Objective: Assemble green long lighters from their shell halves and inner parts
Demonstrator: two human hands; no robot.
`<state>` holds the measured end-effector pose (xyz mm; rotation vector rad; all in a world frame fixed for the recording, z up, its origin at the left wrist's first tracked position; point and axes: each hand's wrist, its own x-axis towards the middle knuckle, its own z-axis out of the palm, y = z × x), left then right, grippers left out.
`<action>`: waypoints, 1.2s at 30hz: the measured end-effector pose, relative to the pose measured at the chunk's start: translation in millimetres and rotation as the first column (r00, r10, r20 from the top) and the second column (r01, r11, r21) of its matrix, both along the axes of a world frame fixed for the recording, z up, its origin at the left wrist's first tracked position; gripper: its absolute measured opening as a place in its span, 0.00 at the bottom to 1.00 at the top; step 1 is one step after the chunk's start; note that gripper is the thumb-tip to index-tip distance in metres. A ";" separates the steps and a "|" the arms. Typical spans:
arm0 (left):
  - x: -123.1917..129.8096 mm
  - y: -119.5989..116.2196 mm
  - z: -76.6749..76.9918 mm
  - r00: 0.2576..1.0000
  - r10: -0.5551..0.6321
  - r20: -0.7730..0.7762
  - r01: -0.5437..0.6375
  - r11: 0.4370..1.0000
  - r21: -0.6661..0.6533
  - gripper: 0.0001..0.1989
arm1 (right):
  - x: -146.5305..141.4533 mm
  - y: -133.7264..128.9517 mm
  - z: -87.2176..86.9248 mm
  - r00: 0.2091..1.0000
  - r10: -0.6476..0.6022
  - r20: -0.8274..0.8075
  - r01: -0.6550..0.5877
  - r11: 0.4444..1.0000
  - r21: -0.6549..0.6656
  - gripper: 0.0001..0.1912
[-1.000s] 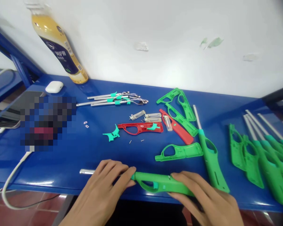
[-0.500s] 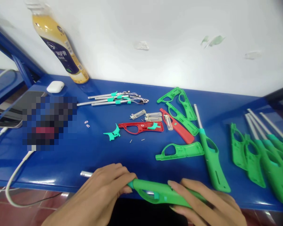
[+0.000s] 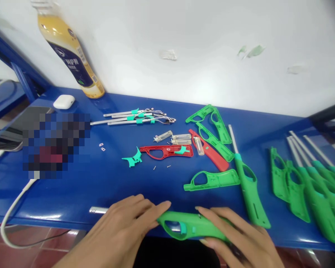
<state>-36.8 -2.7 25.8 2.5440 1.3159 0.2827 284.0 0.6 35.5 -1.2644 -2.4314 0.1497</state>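
A green lighter (image 3: 194, 227) with a metal tube lies across both hands at the table's front edge. My left hand (image 3: 131, 223) is wrapped round its front part, where the tube sticks out to the left. My right hand (image 3: 234, 230) grips the wide rear of the green body, thumb below and fingers on top. The turquoise trigger shows in the loop between the hands. Just beyond lie a green half shell (image 3: 220, 178), a red half shell (image 3: 167, 152) with a turquoise piece in it, and a turquoise part (image 3: 133, 158).
Metal tubes with wires (image 3: 139, 116), clear tanks (image 3: 181, 139) and a red shell (image 3: 212, 154) lie behind. Several green lighters (image 3: 321, 197) are at right. A bottle (image 3: 72, 59), a white case (image 3: 64, 101), a phone (image 3: 30, 111) and a cable (image 3: 9, 216) are at left.
The held lighter has shifted slightly left, its tube tip further left. My left thumb has stretched forward over the front of the green body. The view has shifted slightly.
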 end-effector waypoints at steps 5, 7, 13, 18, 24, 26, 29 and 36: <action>-7.6 3.0 -4.6 0.995 -0.094 -0.037 0.098 0.987 0.125 0.40 | -12.8 5.6 -1.9 1.000 0.002 0.014 -0.001 0.997 -0.084 0.20; -9.6 4.9 -5.2 0.995 -0.098 -0.026 0.101 0.988 0.118 0.41 | -14.5 7.4 -2.7 1.000 -0.025 -0.018 0.023 0.997 -0.070 0.19; -6.9 5.0 -6.8 0.998 0.012 -0.058 -0.006 0.994 0.107 0.45 | -11.8 9.3 -3.6 0.999 -0.016 -0.052 0.013 0.999 -0.052 0.17; 5.7 10.3 -7.8 0.994 -0.015 0.112 -0.007 0.982 0.190 0.26 | -16.5 5.1 -11.2 0.993 -0.053 -0.102 0.042 0.993 -0.111 0.16; 18.1 9.5 -10.5 0.948 0.032 0.318 -0.086 0.984 0.155 0.18 | -23.5 6.3 -9.0 0.992 -0.039 -0.119 0.018 0.984 -0.178 0.15; 18.0 9.9 -11.0 0.940 0.054 0.336 -0.113 0.981 0.159 0.19 | -26.8 9.4 -6.4 0.991 -0.033 -0.129 0.011 0.985 -0.171 0.15; 17.3 13.6 -10.3 0.945 0.086 0.315 -0.141 0.978 0.155 0.18 | -31.5 13.5 -6.3 0.994 -0.057 -0.091 0.044 0.990 -0.138 0.16; 14.9 23.1 -7.8 0.934 0.198 0.298 -0.248 0.958 0.141 0.14 | -22.3 17.5 -1.6 0.973 -0.178 -0.145 0.165 0.982 -0.095 0.16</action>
